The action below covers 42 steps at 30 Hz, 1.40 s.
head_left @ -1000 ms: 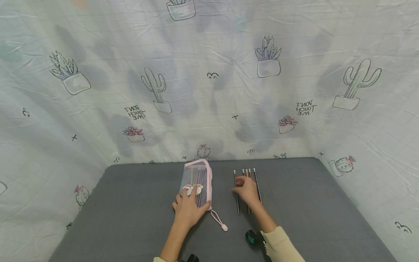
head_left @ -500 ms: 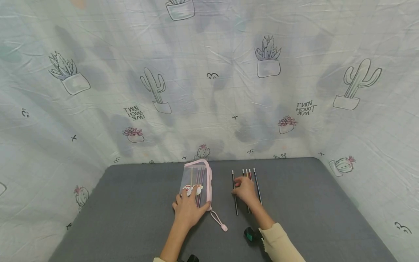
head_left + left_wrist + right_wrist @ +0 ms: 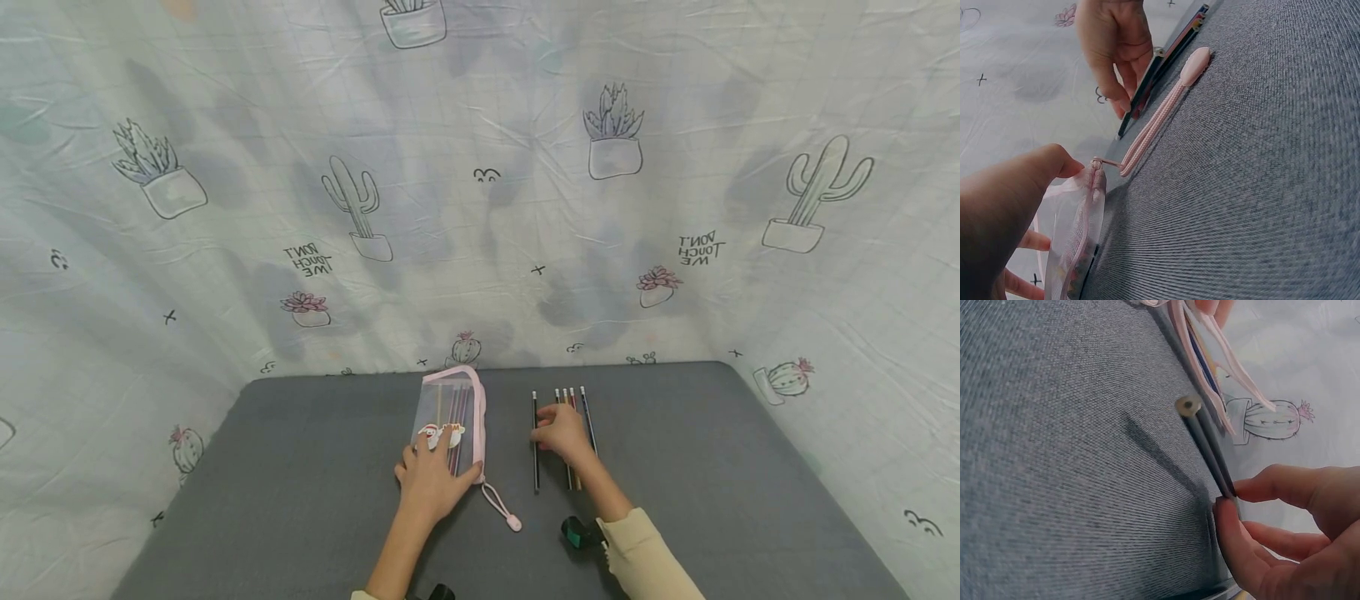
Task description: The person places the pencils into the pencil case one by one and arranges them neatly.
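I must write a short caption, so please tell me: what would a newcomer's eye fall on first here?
Probably the cactus-print cloth comes first, as it fills the head view behind the grey table. Then the eye may go to the pink-trimmed clear pencil pouch, lying under the left hand. To its right, the right hand pinches a dark pencil.

On my head view, the left hand [image 3: 431, 480] lies palm down, fingers spread and thumb out sideways, the left forearm [image 3: 401, 546] reaching forward. I see the right hand [image 3: 564, 432] curled, thumb opposed to fingertips in a pinch, its right forearm [image 3: 606, 492] slanting inward.
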{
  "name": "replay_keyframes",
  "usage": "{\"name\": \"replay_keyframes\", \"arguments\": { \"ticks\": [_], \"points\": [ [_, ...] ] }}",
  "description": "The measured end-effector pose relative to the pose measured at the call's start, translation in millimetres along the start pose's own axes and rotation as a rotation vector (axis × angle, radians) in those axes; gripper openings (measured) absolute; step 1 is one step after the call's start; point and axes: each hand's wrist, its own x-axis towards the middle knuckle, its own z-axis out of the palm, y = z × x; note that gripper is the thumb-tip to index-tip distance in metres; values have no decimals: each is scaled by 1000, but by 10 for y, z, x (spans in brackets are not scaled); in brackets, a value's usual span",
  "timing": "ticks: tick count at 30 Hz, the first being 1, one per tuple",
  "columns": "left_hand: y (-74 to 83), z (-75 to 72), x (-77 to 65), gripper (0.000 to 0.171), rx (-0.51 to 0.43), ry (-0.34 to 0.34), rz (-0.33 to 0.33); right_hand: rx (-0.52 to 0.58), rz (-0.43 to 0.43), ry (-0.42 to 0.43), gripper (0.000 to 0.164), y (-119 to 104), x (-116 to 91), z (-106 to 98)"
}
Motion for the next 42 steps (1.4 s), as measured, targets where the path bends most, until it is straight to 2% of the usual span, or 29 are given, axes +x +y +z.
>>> {"name": "replay_keyframes", "arguments": {
  "ticks": [9, 22, 42],
  "points": [
    [13, -4, 0, 83, 0, -9, -5, 103, 50, -28, 40, -7, -37, -13],
    [22, -4, -4, 84, -2, -15, -10, 209, 28, -39, 44, 51, -25, 68],
    [14, -14, -3, 84, -14, -15, -17, 242, -15, -25, 47, -121, 37, 274]
  ]
}}
